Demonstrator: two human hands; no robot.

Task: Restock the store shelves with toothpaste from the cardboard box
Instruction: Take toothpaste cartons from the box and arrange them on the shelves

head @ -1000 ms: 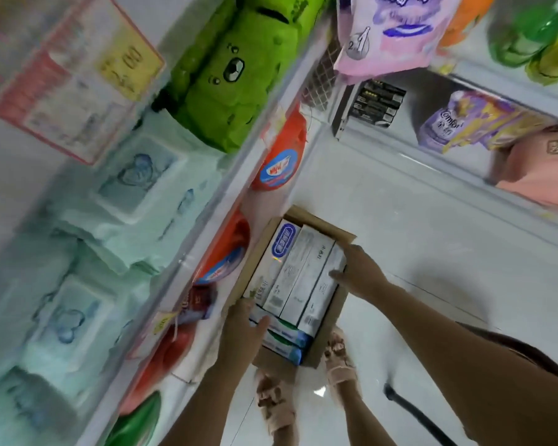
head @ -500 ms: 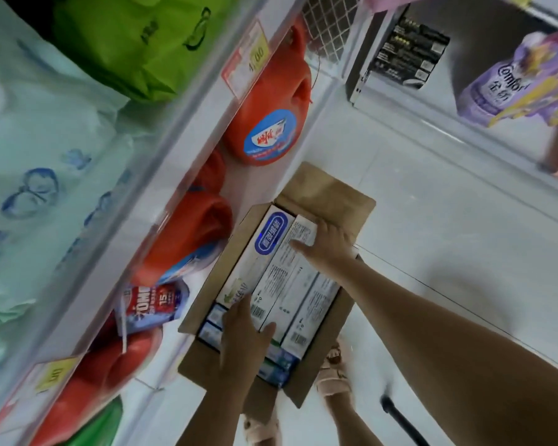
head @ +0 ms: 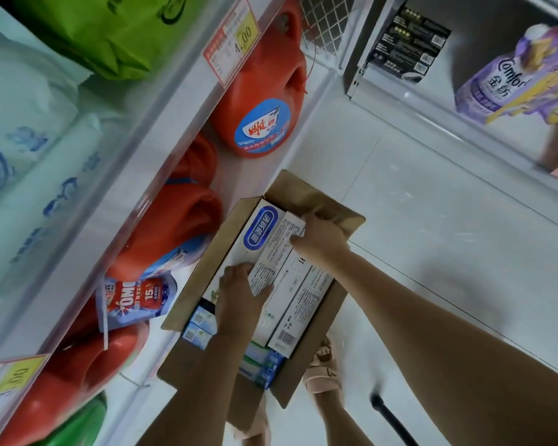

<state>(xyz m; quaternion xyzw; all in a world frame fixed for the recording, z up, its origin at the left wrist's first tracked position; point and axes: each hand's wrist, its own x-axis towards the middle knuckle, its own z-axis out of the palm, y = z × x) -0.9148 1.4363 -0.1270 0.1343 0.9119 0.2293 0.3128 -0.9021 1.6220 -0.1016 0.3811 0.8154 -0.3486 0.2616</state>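
The cardboard box (head: 200, 275) is sitting open on the floor (head: 432, 220), and everything here is lying in or around it. Inside it, long toothpaste cartons are lying side by side. Both hands are gripping the same white carton (head: 276, 252) in the middle of the box. The left hand (head: 239, 297) is pinching its near end between thumb and fingers, while the right hand (head: 322, 239) is curling over its far end. A blue-labelled carton (head: 258, 233) is lying against the box's left wall, and two more white cartons (head: 303, 304) are lying toward its right wall. Left of the box, red detergent jugs (head: 264, 101) are standing on a shelf (head: 181, 101). A sandalled foot (head: 324, 365) is standing just beside the box's near right corner.
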